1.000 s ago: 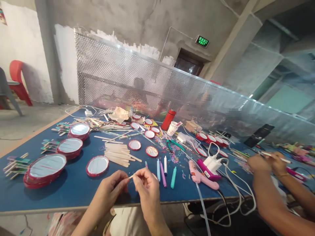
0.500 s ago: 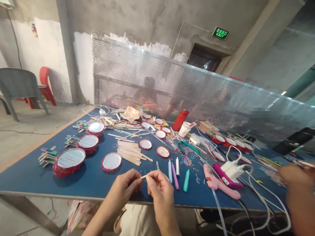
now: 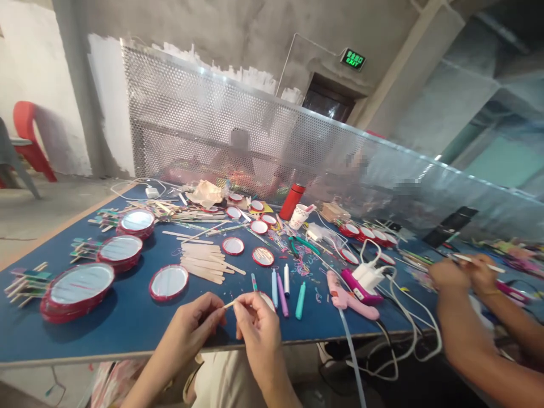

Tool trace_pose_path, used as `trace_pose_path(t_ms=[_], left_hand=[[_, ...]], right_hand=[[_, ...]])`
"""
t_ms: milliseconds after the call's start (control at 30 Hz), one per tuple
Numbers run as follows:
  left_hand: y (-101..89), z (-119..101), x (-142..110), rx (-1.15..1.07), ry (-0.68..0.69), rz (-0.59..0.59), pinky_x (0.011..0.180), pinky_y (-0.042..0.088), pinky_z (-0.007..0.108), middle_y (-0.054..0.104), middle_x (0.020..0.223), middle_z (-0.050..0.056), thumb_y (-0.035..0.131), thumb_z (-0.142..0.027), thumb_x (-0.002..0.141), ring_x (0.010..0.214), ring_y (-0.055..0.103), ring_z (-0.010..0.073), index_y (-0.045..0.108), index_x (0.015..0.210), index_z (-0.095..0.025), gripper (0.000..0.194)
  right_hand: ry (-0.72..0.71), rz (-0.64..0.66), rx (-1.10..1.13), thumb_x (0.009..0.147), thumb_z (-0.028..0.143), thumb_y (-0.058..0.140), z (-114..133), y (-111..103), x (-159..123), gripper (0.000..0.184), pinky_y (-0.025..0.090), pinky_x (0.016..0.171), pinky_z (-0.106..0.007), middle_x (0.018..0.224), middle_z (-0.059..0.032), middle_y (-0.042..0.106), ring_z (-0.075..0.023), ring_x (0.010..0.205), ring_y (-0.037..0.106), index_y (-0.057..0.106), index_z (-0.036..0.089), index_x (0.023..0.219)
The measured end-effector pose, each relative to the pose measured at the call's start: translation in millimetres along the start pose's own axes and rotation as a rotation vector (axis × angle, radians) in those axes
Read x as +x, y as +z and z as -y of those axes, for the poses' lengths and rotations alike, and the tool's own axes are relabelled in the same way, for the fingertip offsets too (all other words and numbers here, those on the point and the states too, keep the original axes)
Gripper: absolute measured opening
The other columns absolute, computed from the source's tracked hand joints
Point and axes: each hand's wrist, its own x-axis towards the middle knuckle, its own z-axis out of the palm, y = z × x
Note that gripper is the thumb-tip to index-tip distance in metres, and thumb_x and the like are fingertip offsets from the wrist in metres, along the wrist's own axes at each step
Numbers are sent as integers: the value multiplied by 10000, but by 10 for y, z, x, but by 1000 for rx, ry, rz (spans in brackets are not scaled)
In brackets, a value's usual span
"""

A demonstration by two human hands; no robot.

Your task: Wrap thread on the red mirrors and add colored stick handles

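Observation:
Near the table's front edge, my left hand (image 3: 194, 324) and my right hand (image 3: 258, 327) pinch a short, pale wooden stick (image 3: 230, 304) between them, one at each end. Just behind my right hand lies a small round disc with a red rim (image 3: 269, 301), partly covered by the fingers. A blue-green patterned stick (image 3: 254, 282) also pokes out there. Light blue, purple, white and teal pens lie to the right, the purple pen (image 3: 283, 296) among them. A larger red-rimmed disc (image 3: 169, 282) and flat wooden craft sticks (image 3: 202, 262) lie beyond my hands.
Stacks of red-rimmed discs (image 3: 80, 286) line the left side. At right are a pink glue gun (image 3: 351, 300), a magenta power strip (image 3: 359, 287) and white cables. A red bottle (image 3: 292, 202) and paper cup (image 3: 299, 216) stand behind. Another person's hands (image 3: 463, 275) work far right.
The view has swung to the right, so the table things sit further left and more of the other person's arms shows. Both my hands keep their pinch on the wooden stick.

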Motion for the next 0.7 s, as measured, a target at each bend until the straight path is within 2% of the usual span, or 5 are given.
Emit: trace_pose_path(t_ms=[167, 333, 433, 500, 700], left_hand=[[10, 43, 36, 85, -21, 0, 576, 437, 232, 684, 676, 4, 523, -505, 916, 606, 581, 164, 657, 769, -204, 361], [4, 91, 66, 155, 1, 37, 582, 458, 225, 709, 688, -2, 496, -514, 943, 609, 615, 166, 662, 810, -215, 367], [-1, 108, 77, 182, 27, 63, 572, 466, 226, 716, 685, -8, 492, -508, 940, 598, 629, 168, 659, 805, -224, 356], [1, 112, 84, 195, 41, 64, 579, 478, 232, 723, 683, -4, 488, -507, 929, 603, 641, 175, 655, 786, -227, 355], [16, 76, 85, 237, 48, 31, 575, 487, 242, 724, 667, 2, 479, -531, 894, 596, 653, 184, 647, 750, -230, 374]], right_hand=[[-394, -138, -609, 1016, 329, 523, 90, -488, -427, 182, 479, 626, -258, 803, -22, 692, -160, 633, 626, 671, 237, 962], [-478, -144, -1064, 1021, 371, 562, 136, -1526, -598, 154, 507, 711, -284, 874, -31, 752, -203, 763, 722, 668, 266, 982], [-304, -215, -1390, 998, 346, 553, -7, -2108, -313, 183, 501, 690, -347, 900, -83, 762, -270, 814, 736, 686, 223, 979], [-6, -131, -1572, 960, 233, 551, -153, -2346, -63, 225, 522, 794, -390, 1059, -126, 767, -317, 1011, 728, 689, 193, 1132], [103, 1, -1574, 902, 109, 574, -497, -2432, 418, 534, 492, 1002, -432, 1449, -145, 637, -304, 1353, 582, 570, 206, 1427]])
